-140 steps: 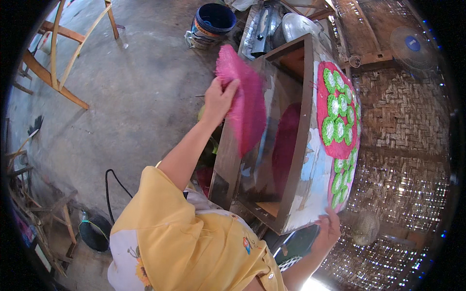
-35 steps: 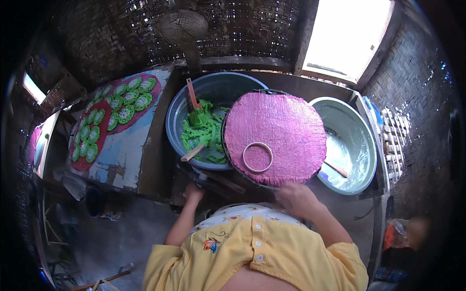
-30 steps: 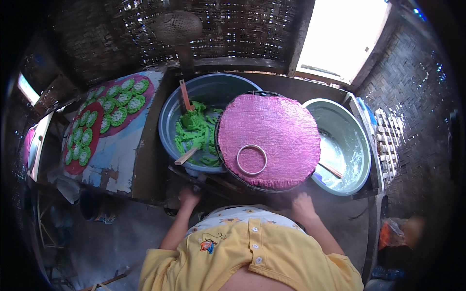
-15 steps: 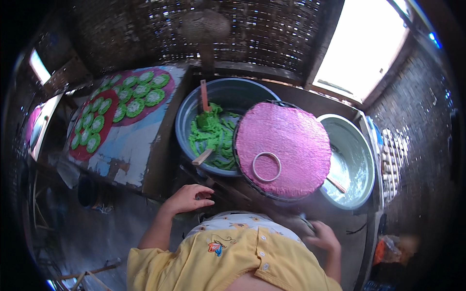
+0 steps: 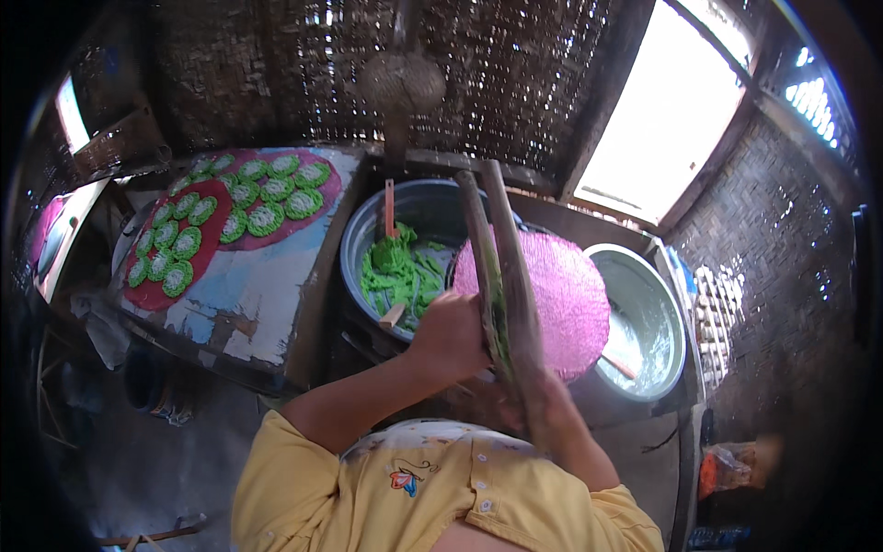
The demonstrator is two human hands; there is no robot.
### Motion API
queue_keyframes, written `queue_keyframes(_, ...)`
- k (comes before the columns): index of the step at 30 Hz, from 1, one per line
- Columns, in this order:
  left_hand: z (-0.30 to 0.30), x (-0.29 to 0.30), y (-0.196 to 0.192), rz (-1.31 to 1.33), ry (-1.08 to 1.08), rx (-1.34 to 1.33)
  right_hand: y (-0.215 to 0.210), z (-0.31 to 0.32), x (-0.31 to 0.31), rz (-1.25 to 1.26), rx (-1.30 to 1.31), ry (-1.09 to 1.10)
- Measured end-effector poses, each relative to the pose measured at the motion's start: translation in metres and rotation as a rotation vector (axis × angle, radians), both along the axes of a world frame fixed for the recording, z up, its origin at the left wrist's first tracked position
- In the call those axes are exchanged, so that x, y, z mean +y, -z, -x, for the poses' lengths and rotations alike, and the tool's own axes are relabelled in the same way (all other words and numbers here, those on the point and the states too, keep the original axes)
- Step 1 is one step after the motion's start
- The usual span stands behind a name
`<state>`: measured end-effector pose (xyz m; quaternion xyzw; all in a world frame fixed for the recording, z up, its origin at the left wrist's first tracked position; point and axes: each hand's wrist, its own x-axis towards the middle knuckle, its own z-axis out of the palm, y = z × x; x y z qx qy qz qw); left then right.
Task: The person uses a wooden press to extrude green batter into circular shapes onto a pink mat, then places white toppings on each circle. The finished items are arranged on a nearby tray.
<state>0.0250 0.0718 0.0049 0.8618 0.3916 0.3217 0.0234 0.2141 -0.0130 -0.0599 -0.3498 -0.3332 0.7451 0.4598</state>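
Two long brown sticks (image 5: pixel 515 267), side by side, rise upright in front of me, with some green along the inner edge of one. My left hand (image 5: pixel 448 339) is closed round the left stick about midway up. Lower down, my right hand (image 5: pixel 550 405) is wrapped round the bottom of the right stick, its fingers partly smeared by motion. Behind the sticks lies a round pink textured sheet (image 5: pixel 570 294), partly hidden by them. To its left a dark basin (image 5: pixel 354 253) holds green paste (image 5: pixel 395 262), an orange-handled spatula (image 5: pixel 390 207) and a wooden handle (image 5: pixel 393 316).
A pale green basin (image 5: pixel 676 350) with white residue and a wooden-handled tool (image 5: pixel 618 365) stands at right. On the left a worn table (image 5: pixel 276 285) bears pink sheets (image 5: pixel 207 253) with several green-and-white rounds. A woven wall (image 5: pixel 497 83) and bright window (image 5: pixel 667 110) close the far side.
Both hands have come up and inward and now grip the sticks, which were not visible before. The white ring on the pink sheet is no longer in sight. The view has shifted slightly.
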Motion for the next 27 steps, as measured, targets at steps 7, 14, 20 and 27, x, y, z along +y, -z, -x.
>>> queue_keyframes(7, 0.025, 0.017, 0.005, 0.187, -0.109, 0.070, -0.024, 0.016, 0.067, -0.519, -0.697, -0.055)
queue_keyframes(14, 0.044, 0.029, -0.010, 0.168, 0.237, -0.191, -0.129, 0.080, 0.085, -1.756, -1.449, 0.440)
queue_keyframes(20, 0.082, 0.009, -0.053, 0.273, 0.015, 0.328, -0.161, 0.078, 0.067, -1.555, -1.081, -0.145)
queue_keyframes(27, 0.175, 0.025, -0.059, 0.284, -0.399, 0.258, -0.200, 0.014, 0.093, -0.872, -0.723, 0.491)
